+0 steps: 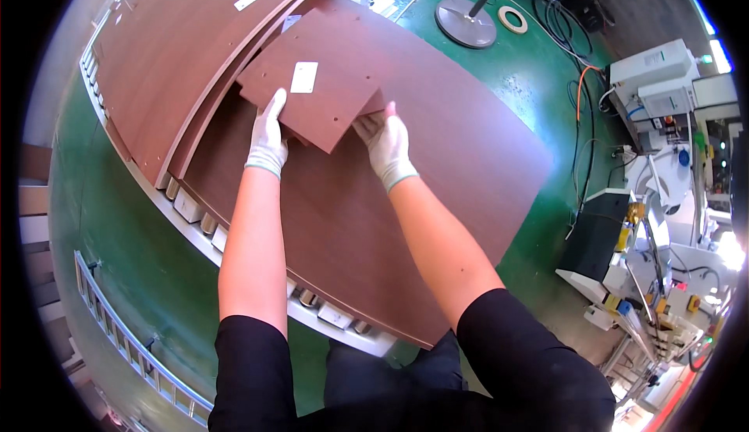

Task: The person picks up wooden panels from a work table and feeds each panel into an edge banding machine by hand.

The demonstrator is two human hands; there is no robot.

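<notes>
A small stack of reddish-brown wooden boards [324, 104] lies tilted over a large brown panel. The top board has a few drilled holes and a white label [304, 78]. My left hand [268, 134], in a white glove, grips the stack's near-left edge with the thumb on top. My right hand [384, 142], also gloved, holds the right edge; its fingers reach under the top board and are partly hidden. Beneath the stack, the large brown panel [437, 190] spreads out to the right.
Large stacked panels [183, 49] stand higher on the left. A roller conveyor [308, 298] runs under the panels' near edge. Beyond are a round stand base [466, 22], a tape roll [512, 19] and cables [579, 120]. Machinery [655, 237] is at the right, a metal rail [129, 334] at lower left.
</notes>
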